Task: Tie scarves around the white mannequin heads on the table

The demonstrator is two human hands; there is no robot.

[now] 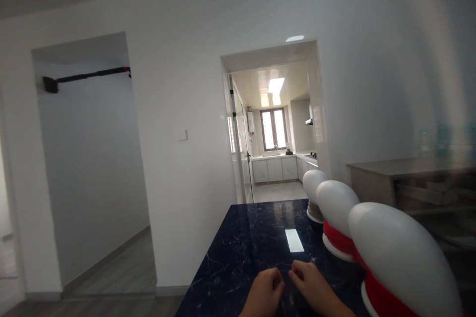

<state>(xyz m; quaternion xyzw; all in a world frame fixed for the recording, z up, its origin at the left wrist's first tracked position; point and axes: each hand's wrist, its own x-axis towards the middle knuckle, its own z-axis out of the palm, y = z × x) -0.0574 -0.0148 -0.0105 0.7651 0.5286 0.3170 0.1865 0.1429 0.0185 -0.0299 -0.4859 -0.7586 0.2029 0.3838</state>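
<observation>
My left hand (pixel 265 288) is loosely curled into a fist above the near part of the dark blue marbled table (pixel 238 247), with nothing visible in its fingers. Close beside it, a small gap apart, my right hand (pixel 314 285) is also curled with fingers bent inward, and no object shows in it. Nearest to the right hand is a row of white egg-shaped forms, perhaps mannequin heads, along the table's right side. The large front form (pixel 399 247) and the middle form (pixel 338 203) have red material at their bases. A smaller form (pixel 314 183) stands farthest back.
Right of the table stands a wooden shelf unit (pixel 372 167) with blurred bottles (pixel 424 141) on top. Beyond the table, a doorway leads to a kitchen with white cabinets (pixel 275 169) and a window (pixel 274 129). On the left, a dark bar (pixel 92 75) spans a wall recess.
</observation>
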